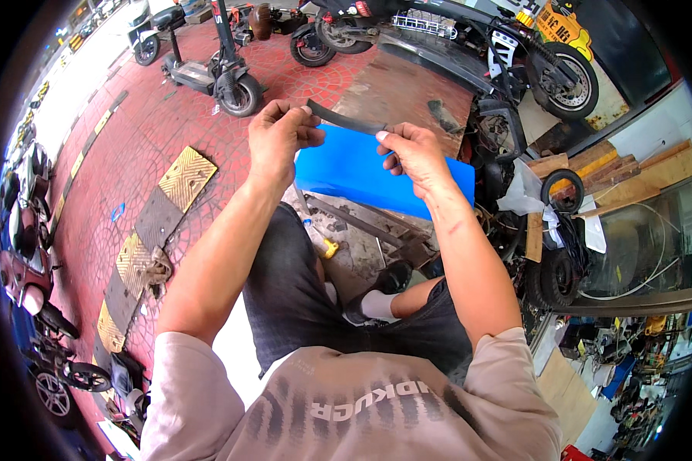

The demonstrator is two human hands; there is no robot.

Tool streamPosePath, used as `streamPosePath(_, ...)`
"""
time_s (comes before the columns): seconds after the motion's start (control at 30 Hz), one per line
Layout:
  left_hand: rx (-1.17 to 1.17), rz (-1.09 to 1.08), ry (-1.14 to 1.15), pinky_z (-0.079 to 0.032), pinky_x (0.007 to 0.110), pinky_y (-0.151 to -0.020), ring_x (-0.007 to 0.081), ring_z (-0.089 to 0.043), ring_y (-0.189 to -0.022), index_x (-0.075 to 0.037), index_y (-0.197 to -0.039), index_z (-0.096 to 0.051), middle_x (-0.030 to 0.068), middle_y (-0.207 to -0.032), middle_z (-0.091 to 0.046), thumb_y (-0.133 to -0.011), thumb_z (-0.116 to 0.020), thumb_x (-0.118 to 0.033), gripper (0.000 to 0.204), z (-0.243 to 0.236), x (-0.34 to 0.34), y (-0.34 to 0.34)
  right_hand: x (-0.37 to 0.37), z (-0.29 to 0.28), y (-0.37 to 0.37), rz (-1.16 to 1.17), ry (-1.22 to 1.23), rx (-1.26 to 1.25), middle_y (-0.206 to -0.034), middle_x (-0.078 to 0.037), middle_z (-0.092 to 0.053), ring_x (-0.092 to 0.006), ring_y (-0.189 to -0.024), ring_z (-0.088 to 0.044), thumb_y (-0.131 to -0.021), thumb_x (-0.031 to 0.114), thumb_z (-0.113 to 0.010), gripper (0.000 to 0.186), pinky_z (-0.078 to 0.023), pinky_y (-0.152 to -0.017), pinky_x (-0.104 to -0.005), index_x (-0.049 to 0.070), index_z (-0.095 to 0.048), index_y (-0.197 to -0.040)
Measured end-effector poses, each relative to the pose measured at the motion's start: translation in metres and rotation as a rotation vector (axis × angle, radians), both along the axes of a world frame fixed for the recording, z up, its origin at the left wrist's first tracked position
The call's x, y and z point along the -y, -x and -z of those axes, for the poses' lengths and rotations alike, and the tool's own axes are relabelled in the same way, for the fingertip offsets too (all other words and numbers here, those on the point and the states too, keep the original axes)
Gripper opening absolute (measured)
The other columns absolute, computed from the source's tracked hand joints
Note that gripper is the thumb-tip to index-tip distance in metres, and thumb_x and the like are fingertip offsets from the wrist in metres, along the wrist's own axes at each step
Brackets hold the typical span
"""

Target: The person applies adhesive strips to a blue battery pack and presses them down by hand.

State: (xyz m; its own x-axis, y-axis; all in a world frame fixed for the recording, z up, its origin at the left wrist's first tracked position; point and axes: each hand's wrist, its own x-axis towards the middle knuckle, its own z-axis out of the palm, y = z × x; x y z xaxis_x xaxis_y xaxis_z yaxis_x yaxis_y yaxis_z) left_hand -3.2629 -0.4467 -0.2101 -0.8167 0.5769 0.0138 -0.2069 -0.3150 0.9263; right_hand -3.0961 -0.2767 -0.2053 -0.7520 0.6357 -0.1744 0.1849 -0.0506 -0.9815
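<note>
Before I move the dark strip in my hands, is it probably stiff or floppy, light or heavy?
The dark strip is probably flexible, since it curves between the left hand and the right hand. It seems likely to be light, because it looks thin and narrow. Its flat shape suggests that it would hardly roll.

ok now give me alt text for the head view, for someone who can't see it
A person's bare left hand and right hand hold a thin dark strip between them, near a bright blue panel. Beyond, a kick scooter stands on red paving; wooden boards and tires sit at the right.
</note>
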Motion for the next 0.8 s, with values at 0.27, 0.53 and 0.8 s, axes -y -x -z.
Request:
streamPosePath(0.27, -0.106, 0.030, 0.046, -0.062, 0.037, -0.067, 0.0225, -0.073, -0.071, -0.002, -0.098, -0.064, 0.0148, -0.090, -0.072, -0.095, -0.070, -0.014, 0.014, 0.015, 0.007, 0.003, 0.005, 0.009, 0.016, 0.030, -0.134, -0.039, -0.080, -0.008, -0.070, -0.0136, -0.060, -0.061, -0.090, 0.015, -0.075, 0.019, -0.046, -0.052, -0.0298, -0.003, -0.069, -0.093)
streamPosePath(0.53, -0.042, 0.032, 0.258, -0.057, 0.032, -0.060, 0.0185, -0.069, -0.066, -0.003, -0.097, -0.065, 0.0109, -0.087, -0.072, -0.096, -0.071, -0.019, 0.017, 0.022, 0.025, 0.014, 0.017, 0.015, 0.018, 0.023, -0.175, 0.014, -0.076, -0.009, -0.070, -0.0125, -0.059, -0.061, -0.092, 0.017, -0.074, 0.021, -0.046, -0.053, -0.0294, -0.003, -0.071, -0.088)
streamPosePath(0.8, 0.000, 0.177, 0.531, -0.054, 0.032, -0.063, 0.0151, -0.067, -0.074, -0.007, -0.097, -0.068, 0.0061, -0.090, -0.072, -0.097, -0.069, -0.021, 0.014, 0.062, 0.049, 0.034, 0.026, 0.045, 0.017, -0.004, -0.379, 0.169, -0.072, -0.010, -0.073, -0.0156, -0.062, -0.067, -0.089, 0.025, -0.077, 0.026, -0.051, -0.058, -0.0339, -0.001, -0.075, -0.086)
